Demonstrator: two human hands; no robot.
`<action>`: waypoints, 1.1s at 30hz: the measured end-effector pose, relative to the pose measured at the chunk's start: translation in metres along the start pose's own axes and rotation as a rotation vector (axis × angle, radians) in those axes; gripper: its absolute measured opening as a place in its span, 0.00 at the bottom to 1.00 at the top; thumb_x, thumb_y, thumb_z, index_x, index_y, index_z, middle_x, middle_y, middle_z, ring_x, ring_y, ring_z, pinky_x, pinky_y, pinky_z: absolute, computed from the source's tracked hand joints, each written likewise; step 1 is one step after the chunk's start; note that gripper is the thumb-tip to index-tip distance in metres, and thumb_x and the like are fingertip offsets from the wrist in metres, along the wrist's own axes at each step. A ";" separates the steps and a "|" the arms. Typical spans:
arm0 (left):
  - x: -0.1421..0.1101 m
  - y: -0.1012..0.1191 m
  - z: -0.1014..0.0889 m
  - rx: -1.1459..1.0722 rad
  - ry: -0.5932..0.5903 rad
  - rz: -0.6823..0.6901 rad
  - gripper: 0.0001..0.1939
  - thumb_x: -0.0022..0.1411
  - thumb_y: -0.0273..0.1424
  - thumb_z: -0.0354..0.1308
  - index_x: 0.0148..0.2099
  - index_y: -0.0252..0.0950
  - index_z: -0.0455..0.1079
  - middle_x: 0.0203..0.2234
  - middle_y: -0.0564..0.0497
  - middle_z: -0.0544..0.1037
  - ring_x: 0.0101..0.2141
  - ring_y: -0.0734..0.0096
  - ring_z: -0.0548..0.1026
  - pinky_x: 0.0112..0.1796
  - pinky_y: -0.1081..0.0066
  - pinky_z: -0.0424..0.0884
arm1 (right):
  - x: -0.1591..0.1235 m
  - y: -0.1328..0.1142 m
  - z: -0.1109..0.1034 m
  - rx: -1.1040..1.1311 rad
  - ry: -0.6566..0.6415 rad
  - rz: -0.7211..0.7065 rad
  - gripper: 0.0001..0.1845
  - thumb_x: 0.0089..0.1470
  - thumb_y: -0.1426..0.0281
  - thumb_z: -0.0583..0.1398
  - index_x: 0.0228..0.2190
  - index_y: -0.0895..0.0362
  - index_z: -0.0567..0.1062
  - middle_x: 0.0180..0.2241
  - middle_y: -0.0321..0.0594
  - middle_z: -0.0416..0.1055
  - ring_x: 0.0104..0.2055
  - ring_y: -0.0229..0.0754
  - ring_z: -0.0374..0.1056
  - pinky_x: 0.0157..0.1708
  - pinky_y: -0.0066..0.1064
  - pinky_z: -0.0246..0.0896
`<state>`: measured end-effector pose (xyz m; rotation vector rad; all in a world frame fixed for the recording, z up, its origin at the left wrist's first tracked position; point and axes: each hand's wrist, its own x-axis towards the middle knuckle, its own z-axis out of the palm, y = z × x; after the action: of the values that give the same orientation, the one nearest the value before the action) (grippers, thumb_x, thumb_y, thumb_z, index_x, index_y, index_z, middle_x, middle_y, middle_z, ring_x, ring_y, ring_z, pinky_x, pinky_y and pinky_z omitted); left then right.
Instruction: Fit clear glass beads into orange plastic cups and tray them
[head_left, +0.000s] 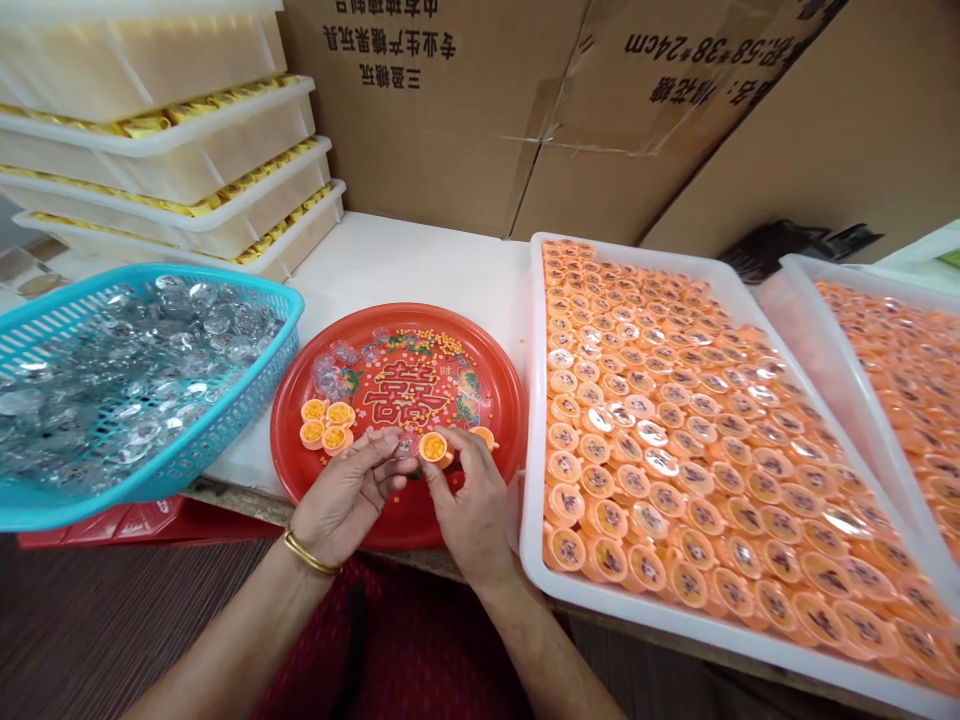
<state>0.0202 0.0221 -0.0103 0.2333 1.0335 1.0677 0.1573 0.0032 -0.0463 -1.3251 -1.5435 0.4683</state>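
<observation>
Over the front part of a round red tray [501,372], my right hand [474,500] pinches a small orange toy cup [435,449] with yellow candy pellets inside. My left hand [352,485] is just left of it, its thumb and fingers closed on a clear plastic lid [406,446]. Lid and cup are side by side, very near each other. Several more filled orange cups [327,424] stand at the tray's left. Behind them lie loose clear lids [330,372]. Yellow pellets [442,343] are scattered toward the back. Another orange cup [485,436] shows partly behind my right fingers.
At left, a blue basket [279,345] holds many clear lids. White bins [247,165] with yellow wrapped items are stacked behind it. A white tray [534,400] of lidded orange cups stands at right, with a second tray [847,330] beyond. Cardboard boxes [450,130] line the back.
</observation>
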 end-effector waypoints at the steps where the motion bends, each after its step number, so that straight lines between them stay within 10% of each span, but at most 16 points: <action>1: -0.001 -0.001 0.000 0.014 -0.012 0.008 0.07 0.61 0.19 0.53 0.36 0.29 0.73 0.24 0.50 0.78 0.24 0.76 0.77 0.24 0.81 0.73 | 0.000 0.000 0.000 -0.002 0.001 0.004 0.14 0.55 0.74 0.59 0.45 0.56 0.70 0.43 0.43 0.71 0.47 0.41 0.67 0.50 0.35 0.64; 13: -0.006 -0.017 0.024 0.387 0.008 0.397 0.14 0.45 0.29 0.69 0.35 0.31 0.71 0.23 0.52 0.77 0.23 0.76 0.74 0.24 0.78 0.71 | 0.000 0.001 0.000 0.031 0.010 0.039 0.13 0.56 0.72 0.59 0.44 0.55 0.71 0.44 0.44 0.70 0.48 0.43 0.67 0.50 0.39 0.64; 33: 0.005 -0.018 0.021 0.622 0.066 0.538 0.09 0.49 0.30 0.66 0.33 0.33 0.73 0.23 0.52 0.77 0.23 0.76 0.73 0.25 0.78 0.69 | 0.001 0.001 -0.001 0.049 0.002 0.026 0.17 0.55 0.75 0.57 0.47 0.55 0.71 0.45 0.45 0.71 0.49 0.43 0.67 0.50 0.39 0.66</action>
<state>0.0486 0.0231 -0.0128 1.0294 1.3869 1.2038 0.1589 0.0039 -0.0462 -1.3092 -1.5055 0.5184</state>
